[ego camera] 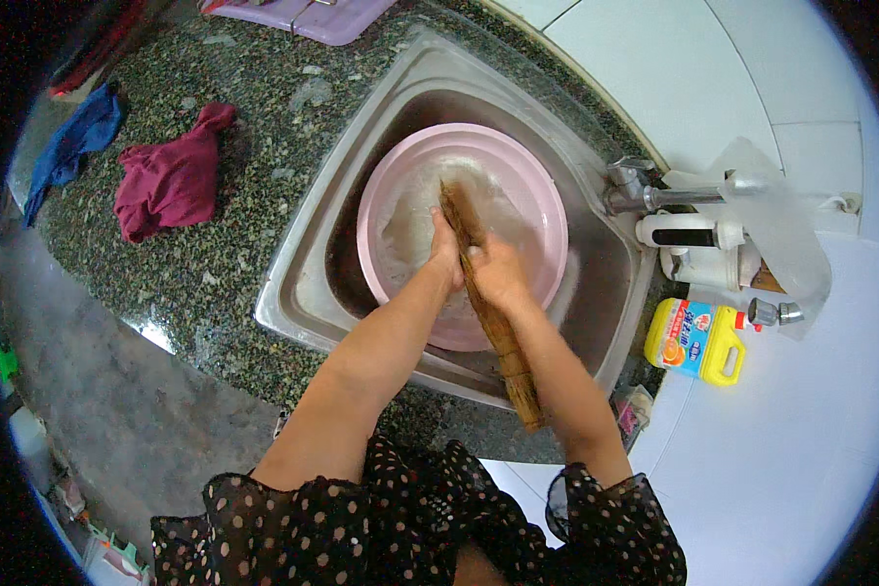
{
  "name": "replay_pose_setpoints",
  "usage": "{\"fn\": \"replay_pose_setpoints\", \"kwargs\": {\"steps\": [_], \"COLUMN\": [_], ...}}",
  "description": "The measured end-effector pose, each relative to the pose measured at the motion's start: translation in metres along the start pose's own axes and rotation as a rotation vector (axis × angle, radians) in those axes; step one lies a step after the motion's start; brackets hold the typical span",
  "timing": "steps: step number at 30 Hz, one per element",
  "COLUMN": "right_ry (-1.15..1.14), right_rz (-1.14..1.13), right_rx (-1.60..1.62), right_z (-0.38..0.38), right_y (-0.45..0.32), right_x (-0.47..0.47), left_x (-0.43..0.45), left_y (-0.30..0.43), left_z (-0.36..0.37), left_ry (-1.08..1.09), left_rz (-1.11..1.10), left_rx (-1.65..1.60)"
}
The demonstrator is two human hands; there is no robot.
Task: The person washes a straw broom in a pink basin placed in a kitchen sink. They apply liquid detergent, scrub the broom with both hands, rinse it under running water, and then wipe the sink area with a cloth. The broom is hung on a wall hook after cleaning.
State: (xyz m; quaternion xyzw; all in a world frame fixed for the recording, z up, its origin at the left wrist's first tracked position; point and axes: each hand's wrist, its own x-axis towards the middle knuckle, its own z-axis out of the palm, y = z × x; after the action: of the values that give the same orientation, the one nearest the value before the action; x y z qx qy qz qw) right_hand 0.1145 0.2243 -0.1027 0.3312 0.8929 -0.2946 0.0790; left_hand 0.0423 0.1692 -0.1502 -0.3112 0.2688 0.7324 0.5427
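Between my two hands lies a long brown bundle of plant stalks or fibre (509,359), slanted from over the basin down past the sink's front rim. My left hand (447,249) presses flat along its left side. On the other side, my right hand (494,271) is curled against the bundle and slightly blurred. Below the hands is a round pink plastic basin (370,242) with cloudy water in it. The basin stands inside a stainless steel sink (300,293).
A crumpled maroon cloth (172,183) and a blue cloth (73,150) lie on the speckled stone counter (264,198). Beyond the sink's right side are a metal tap (630,187) and a yellow detergent jug (692,340). A purple cutting board (337,18) is at the top.
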Motion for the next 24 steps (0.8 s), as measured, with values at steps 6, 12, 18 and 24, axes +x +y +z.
{"fn": "replay_pose_setpoints", "kwargs": {"steps": [6,12,18,24], "right_ry": [-0.001,0.147,0.259,-0.007], "right_rz": [0.207,0.081,0.221,0.304], "right_rx": [0.012,-0.158,-0.345,-0.245], "right_z": [-0.013,0.014,-0.025,0.037], "right_y": [0.005,-0.026,0.036,0.061], "right_x": [0.030,0.010,0.055,0.079], "left_x": [-0.007,0.005,0.016,0.058], "left_y": [-0.001,-0.001,-0.016,-0.020], "left_z": [0.010,0.004,0.001,-0.030], "left_ry": [-0.300,-0.203,-0.092,-0.009], "left_rz": [-0.052,0.000,0.101,-0.222], "left_rx": [-0.066,-0.093,0.232,0.210]}}
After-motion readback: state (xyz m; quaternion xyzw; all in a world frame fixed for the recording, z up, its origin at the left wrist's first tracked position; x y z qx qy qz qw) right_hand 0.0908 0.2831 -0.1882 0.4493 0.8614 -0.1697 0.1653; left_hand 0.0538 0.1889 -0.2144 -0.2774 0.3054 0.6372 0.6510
